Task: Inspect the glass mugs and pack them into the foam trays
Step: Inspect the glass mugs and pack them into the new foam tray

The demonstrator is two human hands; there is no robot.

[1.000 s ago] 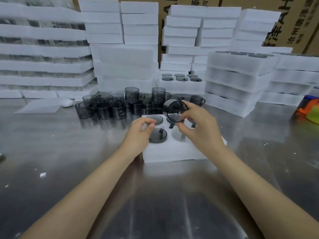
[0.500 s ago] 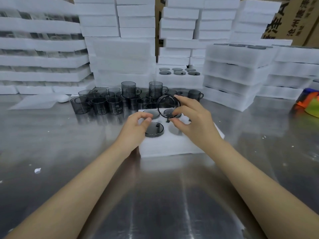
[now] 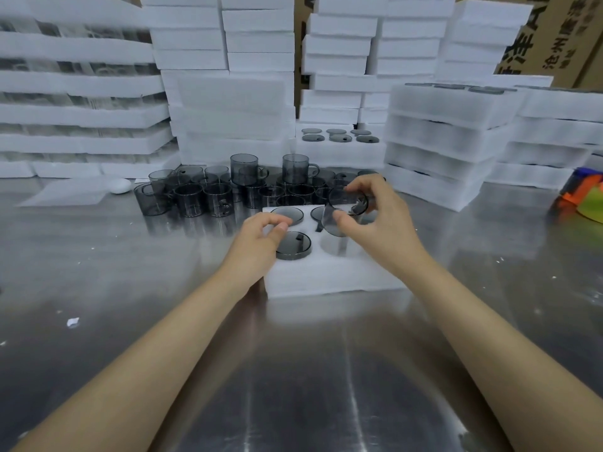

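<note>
Steel table (image 3: 98, 288), foam tray (image 3: 326, 275) at 12 o'clock from me, loose mugs (image 3: 195, 197) behind it at 11. My right hand (image 3: 375, 230) pinches a smoky glass mug (image 3: 346, 207) tilted above the tray's right pockets. My left hand (image 3: 257, 243), fingers curled, touches the seated mug (image 3: 295, 244) at the tray's near-left pocket.

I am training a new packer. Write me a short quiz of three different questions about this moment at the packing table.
1. True or false: the right hand holds a glass mug above the foam tray.
2. Which lies nearest the left hand?
A. the packed mug in the tray's front left hole
B. the orange object
C. the cardboard box
3. Fill in: the loose mugs stand on the metal table ______ the tray.

Key: 1 true; 2 A; 3 behind
</note>
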